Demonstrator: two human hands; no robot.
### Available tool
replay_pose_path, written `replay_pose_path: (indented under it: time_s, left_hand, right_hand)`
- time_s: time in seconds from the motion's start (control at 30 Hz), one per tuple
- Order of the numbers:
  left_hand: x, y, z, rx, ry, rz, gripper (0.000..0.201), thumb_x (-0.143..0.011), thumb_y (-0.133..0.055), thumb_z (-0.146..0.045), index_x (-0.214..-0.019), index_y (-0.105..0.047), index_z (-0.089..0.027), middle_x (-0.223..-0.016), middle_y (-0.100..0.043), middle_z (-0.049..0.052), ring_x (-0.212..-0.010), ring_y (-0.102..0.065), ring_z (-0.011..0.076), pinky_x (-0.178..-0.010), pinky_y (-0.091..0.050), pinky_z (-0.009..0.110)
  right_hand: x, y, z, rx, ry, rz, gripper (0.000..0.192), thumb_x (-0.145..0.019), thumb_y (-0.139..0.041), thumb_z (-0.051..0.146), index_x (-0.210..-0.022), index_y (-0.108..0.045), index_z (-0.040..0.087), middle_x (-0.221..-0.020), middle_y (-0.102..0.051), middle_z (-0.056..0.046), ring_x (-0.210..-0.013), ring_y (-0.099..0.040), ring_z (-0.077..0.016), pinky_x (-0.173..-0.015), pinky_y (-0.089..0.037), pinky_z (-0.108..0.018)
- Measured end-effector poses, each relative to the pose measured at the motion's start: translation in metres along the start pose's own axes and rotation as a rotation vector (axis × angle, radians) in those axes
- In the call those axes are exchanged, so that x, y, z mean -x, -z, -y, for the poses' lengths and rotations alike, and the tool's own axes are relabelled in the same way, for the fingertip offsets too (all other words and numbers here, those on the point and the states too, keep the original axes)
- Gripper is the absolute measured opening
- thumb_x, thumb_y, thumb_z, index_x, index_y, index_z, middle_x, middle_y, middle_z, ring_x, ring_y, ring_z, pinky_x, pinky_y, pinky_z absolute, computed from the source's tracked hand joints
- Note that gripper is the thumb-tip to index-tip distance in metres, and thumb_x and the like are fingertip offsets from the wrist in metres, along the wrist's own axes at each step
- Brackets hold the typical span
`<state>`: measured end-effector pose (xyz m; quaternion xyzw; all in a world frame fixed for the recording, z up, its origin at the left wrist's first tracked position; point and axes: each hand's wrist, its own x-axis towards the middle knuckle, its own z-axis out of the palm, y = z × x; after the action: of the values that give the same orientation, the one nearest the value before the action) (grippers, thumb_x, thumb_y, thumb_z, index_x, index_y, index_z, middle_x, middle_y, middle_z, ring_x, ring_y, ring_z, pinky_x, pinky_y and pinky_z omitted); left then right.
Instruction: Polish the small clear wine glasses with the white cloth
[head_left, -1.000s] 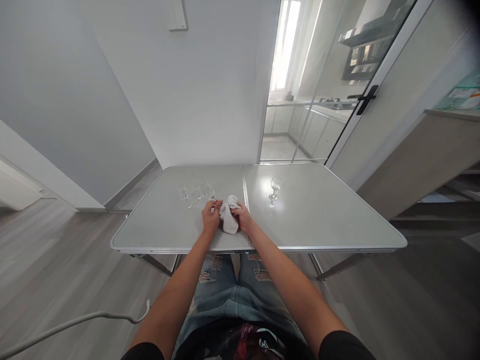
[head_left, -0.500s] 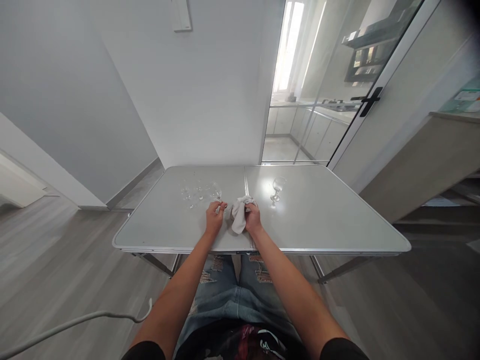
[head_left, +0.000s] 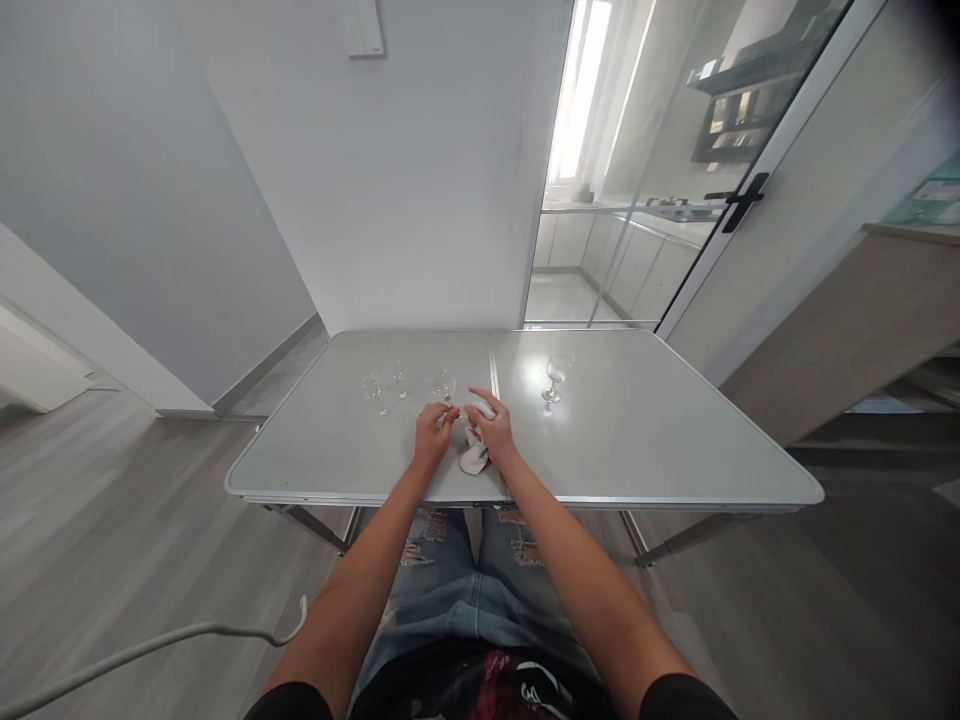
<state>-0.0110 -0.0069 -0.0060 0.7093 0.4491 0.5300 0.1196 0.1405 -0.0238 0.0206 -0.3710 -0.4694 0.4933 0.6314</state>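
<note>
Close to the table's centre line, my left hand (head_left: 433, 432) pinches a clear stemmed glass (head_left: 442, 381) low down, with its bowl showing just beyond the fingers. Opposite it, my right hand (head_left: 493, 428) grips a white cloth (head_left: 474, 459); part of the cloth hangs below the palm. The right fingers are bent toward the left fingertips, and its index finger points out to the left. The glass's lower end is mostly hidden between my hands.
Left of my hands, more clear glassware (head_left: 382, 385) is on the grey folding table (head_left: 637, 440), hard to make out. An upright stemmed glass (head_left: 556, 375) stands to the right. A wall (head_left: 420, 200) and a glass door (head_left: 637, 200) rise behind the table.
My right hand has shifted slightly left, nearer the left hand, and its index finger has extended. The cloth is now more covered by the hand. The held glass has moved slightly right.
</note>
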Motion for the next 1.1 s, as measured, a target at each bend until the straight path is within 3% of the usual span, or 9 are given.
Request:
replay_pose_path:
  time_s: [0.1, 0.27, 0.5, 0.63, 0.77, 0.87, 1.1]
  left_hand:
    - [0.001, -0.002, 0.002, -0.084, -0.031, 0.076, 0.013, -0.091, -0.058, -0.024, -0.087, -0.071, -0.023, -0.09, -0.073, 0.005, -0.089, -0.062, 0.0219, -0.083, -0.045, 0.037]
    - [0.002, -0.005, 0.001, -0.179, -0.064, 0.163, 0.015, -0.088, -0.057, -0.018, -0.088, -0.071, -0.024, -0.092, -0.073, 0.007, -0.093, -0.062, 0.0242, -0.084, -0.041, 0.041]
    - [0.001, -0.004, -0.002, -0.129, -0.046, 0.189, 0.014, -0.089, -0.059, -0.021, -0.094, -0.071, -0.024, -0.095, -0.073, 0.008, -0.096, -0.062, 0.0245, -0.086, -0.044, 0.04]
    - [0.0, -0.001, -0.009, -0.034, -0.028, 0.11, 0.028, -0.09, -0.063, -0.033, -0.117, -0.064, -0.026, -0.112, -0.066, 0.008, -0.097, -0.062, 0.0217, -0.093, -0.045, 0.04]
    - [-0.003, -0.001, -0.01, 0.004, 0.03, 0.05, 0.027, -0.091, -0.062, -0.038, -0.114, -0.06, -0.022, -0.107, -0.059, 0.008, -0.088, -0.06, 0.0183, -0.088, -0.047, 0.036]
    - [-0.004, -0.001, -0.008, 0.027, 0.066, 0.073, 0.019, -0.096, -0.054, -0.038, -0.104, -0.06, -0.021, -0.099, -0.058, 0.006, -0.086, -0.058, 0.0179, -0.085, -0.047, 0.034]
    - [-0.003, -0.002, -0.006, 0.091, 0.111, 0.065, 0.025, -0.101, -0.041, -0.04, -0.1, -0.059, -0.021, -0.096, -0.059, 0.006, -0.087, -0.057, 0.018, -0.08, -0.047, 0.032]
  right_hand:
    - [0.001, -0.004, -0.002, 0.177, 0.082, 0.036, 0.037, -0.068, -0.078, 0.04, -0.102, -0.074, 0.023, -0.086, -0.072, -0.002, -0.075, -0.064, -0.019, -0.07, -0.054, -0.033]
    - [0.002, -0.004, -0.005, 0.301, 0.091, -0.001, 0.022, -0.073, -0.073, 0.042, -0.088, -0.076, 0.026, -0.095, -0.074, -0.004, -0.091, -0.065, -0.0246, -0.092, -0.052, -0.042]
    - [0.003, -0.004, -0.004, 0.27, 0.139, -0.061, 0.014, -0.071, -0.073, 0.038, -0.08, -0.074, 0.027, -0.085, -0.073, -0.002, -0.083, -0.063, -0.0232, -0.084, -0.051, -0.038]
    - [0.001, 0.004, -0.003, 0.288, 0.163, -0.169, 0.016, -0.074, -0.072, 0.038, -0.082, -0.074, 0.025, -0.081, -0.072, -0.002, -0.074, -0.063, -0.0205, -0.076, -0.05, -0.035]
    - [-0.005, 0.04, 0.0, 0.357, 0.232, -0.272, 0.024, -0.077, -0.07, 0.043, -0.083, -0.072, 0.021, -0.083, -0.073, -0.003, -0.075, -0.064, -0.021, -0.075, -0.051, -0.034]
    - [-0.009, 0.085, 0.006, 0.436, 0.239, -0.368, 0.029, -0.074, -0.072, 0.047, -0.084, -0.072, 0.019, -0.082, -0.074, -0.005, -0.074, -0.065, -0.0216, -0.073, -0.052, -0.033]
    - [-0.016, 0.191, 0.032, 0.652, 0.242, -0.488, 0.035, -0.073, -0.069, 0.05, -0.081, -0.072, 0.015, -0.068, -0.069, -0.004, -0.064, -0.061, -0.0199, -0.063, -0.049, -0.031]
